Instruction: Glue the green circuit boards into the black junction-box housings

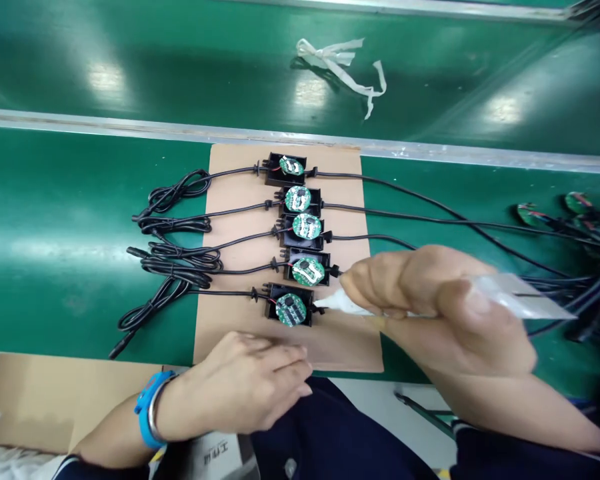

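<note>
Several black housings with round green circuit boards lie in a column on a brown cardboard sheet (230, 280), each with black cables running left and right. My right hand (430, 307) is closed round a white squeeze tube (520, 297), and its nozzle (330, 303) touches the right side of the nearest housing (290, 308). My left hand (245, 387), with a blue wristband (150, 407), rests flat on the cardboard's near edge, fingers stretched out, just below that housing and holding nothing.
Coiled black cable ends (175, 253) lie left of the cardboard on the green belt. More boards and cables (570, 213) are piled at the right. A strip of white tape (343, 67) lies beyond the metal rail (80, 123). A cardboard box (45, 393) sits at the lower left.
</note>
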Motion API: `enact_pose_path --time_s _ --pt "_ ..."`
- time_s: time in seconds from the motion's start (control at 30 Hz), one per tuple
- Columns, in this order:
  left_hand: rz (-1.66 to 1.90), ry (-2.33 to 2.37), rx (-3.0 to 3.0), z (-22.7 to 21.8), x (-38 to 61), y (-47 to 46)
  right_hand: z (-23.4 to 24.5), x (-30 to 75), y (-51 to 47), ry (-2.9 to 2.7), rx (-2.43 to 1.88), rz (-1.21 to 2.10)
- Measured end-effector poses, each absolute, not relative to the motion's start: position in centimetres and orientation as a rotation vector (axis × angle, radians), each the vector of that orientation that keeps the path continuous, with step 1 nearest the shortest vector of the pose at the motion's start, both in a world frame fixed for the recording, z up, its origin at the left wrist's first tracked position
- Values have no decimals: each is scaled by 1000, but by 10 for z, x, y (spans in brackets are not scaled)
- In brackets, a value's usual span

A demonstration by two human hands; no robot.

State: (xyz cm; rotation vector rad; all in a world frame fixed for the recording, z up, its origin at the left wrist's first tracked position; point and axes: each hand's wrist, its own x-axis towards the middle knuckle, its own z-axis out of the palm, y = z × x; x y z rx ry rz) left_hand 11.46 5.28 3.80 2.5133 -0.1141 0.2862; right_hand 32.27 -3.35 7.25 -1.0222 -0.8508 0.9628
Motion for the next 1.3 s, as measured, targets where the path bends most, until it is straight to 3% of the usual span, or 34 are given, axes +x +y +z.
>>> enact_pose_path --time_s 0.3,1.3 --pt "663 50 2470 -15 97 38 41 287 -19 -936 -817 901" --pt "643 141 2453 -14 95 37 39 297 -33 -883 -898 894"
